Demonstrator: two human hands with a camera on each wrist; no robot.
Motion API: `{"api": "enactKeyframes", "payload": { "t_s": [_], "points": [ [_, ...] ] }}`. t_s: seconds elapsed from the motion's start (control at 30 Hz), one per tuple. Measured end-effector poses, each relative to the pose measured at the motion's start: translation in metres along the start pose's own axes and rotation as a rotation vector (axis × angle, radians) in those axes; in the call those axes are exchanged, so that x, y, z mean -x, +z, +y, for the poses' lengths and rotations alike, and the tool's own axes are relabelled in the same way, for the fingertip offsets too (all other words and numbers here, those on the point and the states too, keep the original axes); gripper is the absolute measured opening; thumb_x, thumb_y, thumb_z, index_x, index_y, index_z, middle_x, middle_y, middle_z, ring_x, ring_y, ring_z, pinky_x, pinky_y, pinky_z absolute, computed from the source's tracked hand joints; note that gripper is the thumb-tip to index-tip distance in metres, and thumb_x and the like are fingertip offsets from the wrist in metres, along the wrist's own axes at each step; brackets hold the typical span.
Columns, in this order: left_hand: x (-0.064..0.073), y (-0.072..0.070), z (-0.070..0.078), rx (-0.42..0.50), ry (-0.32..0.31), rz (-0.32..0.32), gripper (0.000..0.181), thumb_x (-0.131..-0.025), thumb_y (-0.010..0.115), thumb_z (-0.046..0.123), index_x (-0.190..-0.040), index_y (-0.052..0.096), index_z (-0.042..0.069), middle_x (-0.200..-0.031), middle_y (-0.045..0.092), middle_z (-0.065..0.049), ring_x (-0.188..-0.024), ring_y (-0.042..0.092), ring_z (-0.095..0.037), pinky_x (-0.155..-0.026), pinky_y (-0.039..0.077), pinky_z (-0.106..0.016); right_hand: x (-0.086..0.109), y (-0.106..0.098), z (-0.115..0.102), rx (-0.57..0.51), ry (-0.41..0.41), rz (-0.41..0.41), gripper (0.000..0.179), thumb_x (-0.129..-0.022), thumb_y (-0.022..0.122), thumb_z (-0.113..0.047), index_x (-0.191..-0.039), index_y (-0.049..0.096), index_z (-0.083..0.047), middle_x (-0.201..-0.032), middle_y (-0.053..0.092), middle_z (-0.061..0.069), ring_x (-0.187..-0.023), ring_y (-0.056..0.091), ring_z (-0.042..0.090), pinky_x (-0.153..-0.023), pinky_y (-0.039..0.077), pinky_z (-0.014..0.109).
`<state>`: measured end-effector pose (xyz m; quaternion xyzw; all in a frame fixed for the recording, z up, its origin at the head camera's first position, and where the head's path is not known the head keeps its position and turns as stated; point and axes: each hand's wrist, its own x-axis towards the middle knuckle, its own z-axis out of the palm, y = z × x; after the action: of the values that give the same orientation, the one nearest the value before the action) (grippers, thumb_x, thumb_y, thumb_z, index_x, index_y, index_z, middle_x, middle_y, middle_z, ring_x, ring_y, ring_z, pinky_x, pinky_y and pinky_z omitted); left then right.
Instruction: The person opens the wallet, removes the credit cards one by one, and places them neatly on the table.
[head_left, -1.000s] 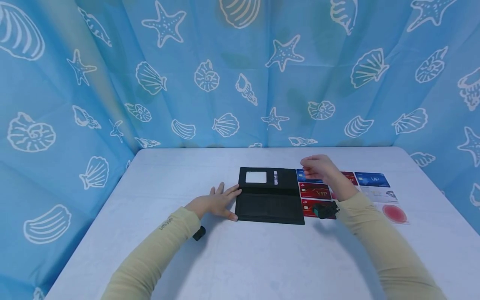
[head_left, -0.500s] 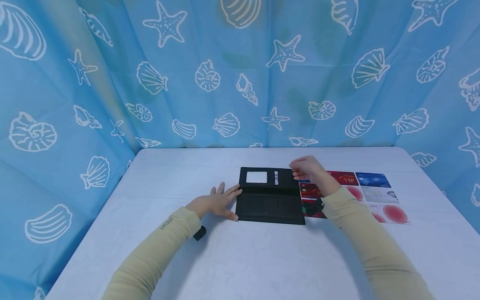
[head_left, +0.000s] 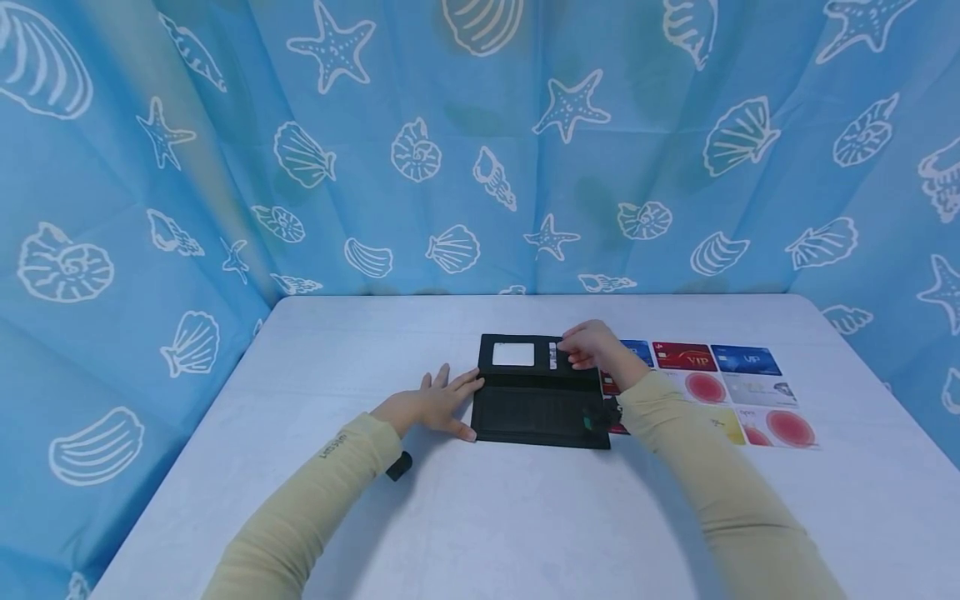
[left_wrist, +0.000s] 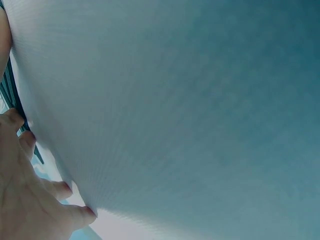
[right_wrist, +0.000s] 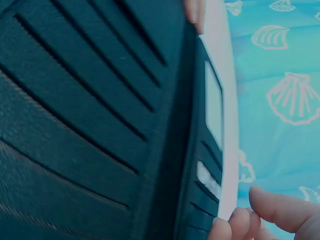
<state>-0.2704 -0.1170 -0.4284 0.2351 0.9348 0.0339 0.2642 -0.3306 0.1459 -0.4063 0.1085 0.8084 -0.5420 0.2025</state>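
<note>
A black long wallet point(head_left: 540, 408) lies spread on the table, with rows of card slots in the right wrist view. Its upper panel has a white window point(head_left: 513, 354). Beside that, a narrow strip of a pale card point(head_left: 552, 356) shows in a slot. My left hand point(head_left: 435, 406) rests with spread fingers at the wallet's left edge; the left wrist view shows its fingers point(left_wrist: 30, 190) along the table. My right hand point(head_left: 596, 346) hovers over the upper right panel, fingertips close to the pale card. Its fingers are loosely bent, and I see nothing between thumb point(right_wrist: 282, 207) and fingers.
Rows of cards lie right of the wallet, including a red VIP card point(head_left: 684, 357), a blue card point(head_left: 746, 360) and a card with a red circle point(head_left: 790, 427). My right forearm covers some of them. A blue shell-patterned curtain point(head_left: 450, 167) hangs behind the white table point(head_left: 375, 333).
My right hand has moved left and slightly down, from over the blue card at the wallet's right side to the pale card in the slot. My left hand has stayed in place.
</note>
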Motion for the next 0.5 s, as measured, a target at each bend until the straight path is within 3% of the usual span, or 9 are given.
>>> {"api": "enactKeyframes", "payload": {
  "t_s": [0.2,0.5],
  "points": [
    [0.000,0.001,0.000,0.004,-0.003,-0.002,0.094,-0.079,0.061,0.054,-0.149,0.006,0.023,-0.155,-0.008,0.005,-0.138,-0.013,-0.037,-0.109,-0.002,-0.056,-0.003,0.012,0.002,0.073,0.015,0.025,0.036,-0.087,0.059,-0.005,-0.120,0.048,0.004,-0.077,0.053,0.003,-0.053,0.048,0.009,-0.054,0.048,0.022],
    [-0.002,0.001,-0.001,0.006,-0.004,0.006,0.095,-0.078,0.062,0.054,-0.148,0.006,0.024,-0.155,-0.008,0.006,-0.138,-0.013,-0.037,-0.109,-0.002,-0.056,-0.007,0.020,-0.002,0.142,0.048,0.033,0.039,-0.087,0.057,-0.003,-0.124,0.044,0.001,-0.089,0.053,0.008,-0.062,0.050,0.015,-0.058,0.047,0.025]
  ]
}}
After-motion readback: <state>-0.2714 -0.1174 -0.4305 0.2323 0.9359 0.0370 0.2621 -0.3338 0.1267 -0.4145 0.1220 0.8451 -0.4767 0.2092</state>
